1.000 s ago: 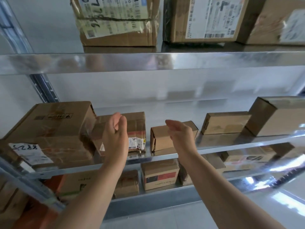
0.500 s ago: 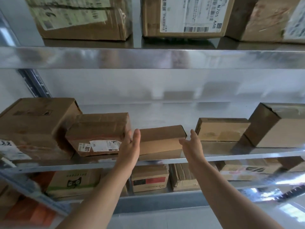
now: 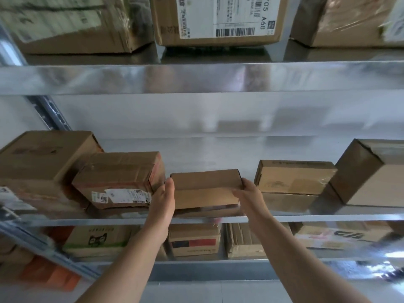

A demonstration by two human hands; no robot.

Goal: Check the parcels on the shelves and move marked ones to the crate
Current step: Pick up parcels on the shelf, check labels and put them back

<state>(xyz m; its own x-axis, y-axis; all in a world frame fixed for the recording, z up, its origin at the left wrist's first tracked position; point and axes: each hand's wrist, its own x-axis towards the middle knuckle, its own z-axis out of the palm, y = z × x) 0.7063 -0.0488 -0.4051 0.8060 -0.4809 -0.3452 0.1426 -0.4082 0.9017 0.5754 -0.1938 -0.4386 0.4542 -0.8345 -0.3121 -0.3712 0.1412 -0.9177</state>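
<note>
Both hands have reached the small box [image 3: 205, 189] since half a second ago, when they were just short of it.

On the rack, the top shelf [image 3: 196, 77] carries three big boxes, all cut off by the upper edge; only the middle one [image 3: 218, 18] shows a readable barcode label. On the middle shelf [image 3: 284, 218], the largest box [image 3: 41, 158] at the far left and the right box [image 3: 371, 173] are both cut off by the picture sides. Between them stand a labelled box [image 3: 118, 178], its print too blurred to read, the small box, and a flat box [image 3: 290, 178]. Boxes on the lower shelf are partly hidden by the arms and the shelf edge.

The small box is at the front of the middle shelf, between the hands; whether it is lifted I cannot tell. No mark shows on its faces. The right hand [image 3: 247, 193] grips its right end, thumb across the front. The left hand [image 3: 162, 206] lies against its left end, thumb at the top corner; its fingers are hidden, so I cannot tell how they curl.
</note>
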